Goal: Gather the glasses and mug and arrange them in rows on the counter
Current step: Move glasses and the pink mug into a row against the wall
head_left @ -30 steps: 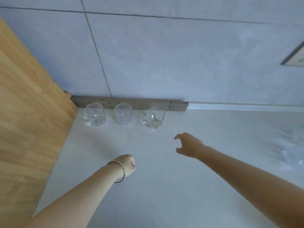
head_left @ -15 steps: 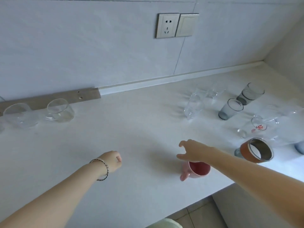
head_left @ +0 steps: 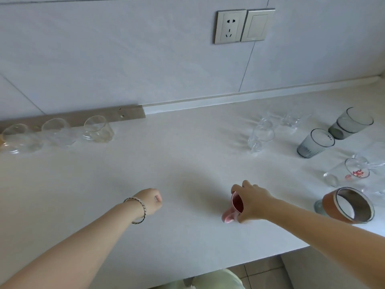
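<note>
My right hand (head_left: 253,200) grips the rim of a pink mug (head_left: 235,207) near the counter's front edge, its handle pointing toward me. My left hand (head_left: 151,200), fist closed and empty, hovers over the white counter (head_left: 166,163) to the mug's left. Three clear glass cups stand in a row by the back wall at left: one (head_left: 15,138), a second (head_left: 56,131) and a third (head_left: 98,129). At right stand clear glasses (head_left: 260,135), two grey tumblers (head_left: 315,142) (head_left: 350,123), a glass with red print (head_left: 352,174) and a brown-sleeved cup (head_left: 350,205).
A metal strip (head_left: 116,115) runs along the wall base behind the row of cups. A wall socket (head_left: 229,27) and a switch (head_left: 257,25) sit on the grey wall. The counter's front edge drops to a tiled floor (head_left: 260,270) at lower right.
My view swung right from the row of three cups to the scattered glasses. My right hand came down from above the pink mug and closed on its rim. My left fist barely moved.
</note>
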`<move>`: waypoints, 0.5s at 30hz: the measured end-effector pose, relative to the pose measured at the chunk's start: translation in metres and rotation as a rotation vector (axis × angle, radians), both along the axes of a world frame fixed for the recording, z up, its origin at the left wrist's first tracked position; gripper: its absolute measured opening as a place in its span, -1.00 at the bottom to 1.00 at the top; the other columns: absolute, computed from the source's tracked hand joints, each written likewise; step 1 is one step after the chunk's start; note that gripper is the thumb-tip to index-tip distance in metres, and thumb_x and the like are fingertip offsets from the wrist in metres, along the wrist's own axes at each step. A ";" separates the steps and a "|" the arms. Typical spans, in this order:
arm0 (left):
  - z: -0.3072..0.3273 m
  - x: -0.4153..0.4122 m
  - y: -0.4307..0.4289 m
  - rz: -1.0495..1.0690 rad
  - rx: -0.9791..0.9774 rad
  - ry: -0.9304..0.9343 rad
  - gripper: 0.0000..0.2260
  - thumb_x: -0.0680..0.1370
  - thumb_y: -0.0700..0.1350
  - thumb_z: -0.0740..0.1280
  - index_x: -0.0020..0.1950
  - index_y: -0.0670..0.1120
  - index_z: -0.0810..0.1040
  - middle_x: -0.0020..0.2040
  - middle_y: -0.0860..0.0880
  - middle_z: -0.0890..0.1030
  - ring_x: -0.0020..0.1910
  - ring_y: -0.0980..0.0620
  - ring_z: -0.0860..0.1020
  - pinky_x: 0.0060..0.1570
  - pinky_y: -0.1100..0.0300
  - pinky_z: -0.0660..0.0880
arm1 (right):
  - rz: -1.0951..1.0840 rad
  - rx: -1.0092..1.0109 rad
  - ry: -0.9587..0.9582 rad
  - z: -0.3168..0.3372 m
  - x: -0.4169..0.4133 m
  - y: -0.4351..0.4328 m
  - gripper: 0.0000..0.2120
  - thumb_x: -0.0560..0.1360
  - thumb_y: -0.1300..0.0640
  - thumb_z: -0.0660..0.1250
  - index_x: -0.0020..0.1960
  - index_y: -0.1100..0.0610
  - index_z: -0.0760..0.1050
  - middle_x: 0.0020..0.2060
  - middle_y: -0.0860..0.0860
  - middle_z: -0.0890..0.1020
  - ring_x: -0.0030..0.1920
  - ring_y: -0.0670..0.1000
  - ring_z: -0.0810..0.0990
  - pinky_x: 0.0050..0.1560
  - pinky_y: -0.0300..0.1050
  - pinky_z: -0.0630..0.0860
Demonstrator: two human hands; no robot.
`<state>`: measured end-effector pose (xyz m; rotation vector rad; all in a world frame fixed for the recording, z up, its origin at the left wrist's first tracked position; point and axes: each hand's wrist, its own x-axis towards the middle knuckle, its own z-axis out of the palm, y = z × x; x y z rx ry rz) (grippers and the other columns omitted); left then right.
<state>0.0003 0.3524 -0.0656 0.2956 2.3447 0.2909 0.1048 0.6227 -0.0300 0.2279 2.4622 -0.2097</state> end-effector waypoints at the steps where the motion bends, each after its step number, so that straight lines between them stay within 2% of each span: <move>1: 0.000 -0.005 -0.009 0.017 -0.008 0.000 -0.90 0.55 -0.16 0.17 -0.07 -0.02 0.46 0.01 -0.02 0.53 0.03 -0.01 0.51 0.13 0.20 0.44 | -0.007 -0.004 0.016 0.001 -0.009 -0.005 -0.34 0.29 -0.19 0.43 0.30 -0.05 0.26 0.16 0.00 0.38 0.16 0.07 0.45 0.04 -0.17 0.41; 7: 0.004 -0.047 -0.066 0.134 -0.023 -0.012 -0.92 0.54 -0.16 0.17 -0.08 -0.02 0.43 -0.06 0.02 0.48 -0.06 0.02 0.45 -0.05 0.25 0.35 | 0.012 -0.051 0.164 0.007 -0.096 -0.058 -0.37 0.33 -0.11 0.42 0.32 -0.06 0.26 0.17 0.00 0.38 0.19 0.08 0.42 0.06 -0.12 0.46; 13: 0.006 -0.096 -0.123 0.158 -0.055 -0.003 -0.87 0.56 -0.16 0.16 0.00 -0.06 0.49 0.17 -0.07 0.57 0.02 -0.01 0.47 0.02 0.25 0.35 | -0.045 -0.166 0.273 0.009 -0.208 -0.138 -0.42 0.34 -0.07 0.39 0.31 -0.06 0.32 0.19 0.04 0.37 0.20 0.11 0.41 0.10 -0.09 0.49; 15: 0.002 -0.111 -0.138 0.171 -0.054 0.002 -0.92 0.56 -0.15 0.16 -0.05 -0.03 0.44 0.15 -0.07 0.55 -0.01 0.01 0.44 0.07 0.22 0.38 | -0.046 -0.175 0.309 0.008 -0.245 -0.161 -0.42 0.35 -0.05 0.41 0.33 -0.05 0.33 0.20 0.06 0.36 0.22 0.12 0.40 0.11 -0.08 0.48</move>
